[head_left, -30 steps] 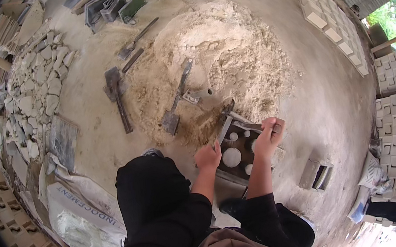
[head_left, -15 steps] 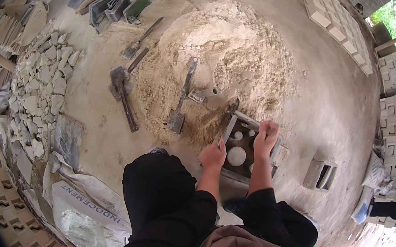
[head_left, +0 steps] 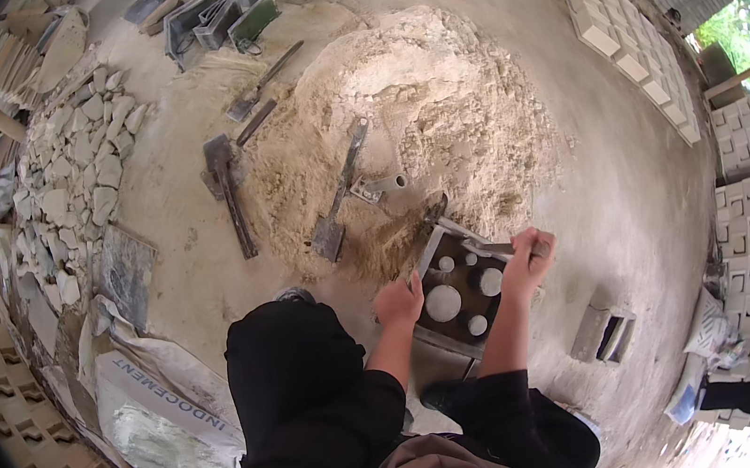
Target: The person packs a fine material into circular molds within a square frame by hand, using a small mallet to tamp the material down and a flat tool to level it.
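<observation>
By pile (head_left: pixel 456 91); dk box (head_left: pixel 469 301) — 5 pale discs (head_left: pixel 443 303); LH (head_left: pixel 398 303) clamped: side; RH (head_left: pixel 534 256) clamped: tool (head_left: pixel 492 248)

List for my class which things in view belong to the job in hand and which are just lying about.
Seemingly in the job:
rectangular box, at the left grip
pale discs inside it
narrow tool in the right grip
sandy heap alongside, probably

Seemingly lying about:
broken slabs
whitish sack
open boxes
hollow block
long-handled tools
</observation>
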A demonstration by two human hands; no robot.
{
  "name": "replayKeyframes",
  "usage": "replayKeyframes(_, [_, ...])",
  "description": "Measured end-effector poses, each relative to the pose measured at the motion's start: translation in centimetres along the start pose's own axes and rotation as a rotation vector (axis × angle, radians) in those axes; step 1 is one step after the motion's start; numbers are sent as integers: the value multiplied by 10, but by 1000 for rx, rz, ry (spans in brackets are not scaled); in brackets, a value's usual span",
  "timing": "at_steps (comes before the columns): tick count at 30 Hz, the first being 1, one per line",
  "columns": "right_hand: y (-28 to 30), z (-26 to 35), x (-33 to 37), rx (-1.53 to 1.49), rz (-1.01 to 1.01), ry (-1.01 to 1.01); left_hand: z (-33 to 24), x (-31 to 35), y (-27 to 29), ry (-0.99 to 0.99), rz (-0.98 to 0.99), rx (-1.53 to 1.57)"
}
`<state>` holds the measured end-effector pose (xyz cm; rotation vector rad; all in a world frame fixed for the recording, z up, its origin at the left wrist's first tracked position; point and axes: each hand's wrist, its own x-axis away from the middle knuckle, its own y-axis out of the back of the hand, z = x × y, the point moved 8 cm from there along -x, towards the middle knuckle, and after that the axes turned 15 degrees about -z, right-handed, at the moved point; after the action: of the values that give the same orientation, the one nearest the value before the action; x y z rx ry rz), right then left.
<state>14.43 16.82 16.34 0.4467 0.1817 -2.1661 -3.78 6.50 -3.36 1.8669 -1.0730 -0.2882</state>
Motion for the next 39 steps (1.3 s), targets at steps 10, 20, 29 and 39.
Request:
replayKeyframes(10, [-15, 7, 6, 28, -2, -10, -7, 1, 10, -33, -39, -4])
replayKeyframes(20, [-35, -1, 24, -54, 56, -46, -1, 2, 4, 27, 11, 4])
replayKeyframes(29, [-37, -8, 44, 64, 135, 15, -6, -1, 9, -12, -34, -19])
replayKeyframes(39, [-23, -7, 52, 20, 84, -63, -1, -1, 2, -2, -31, 14])
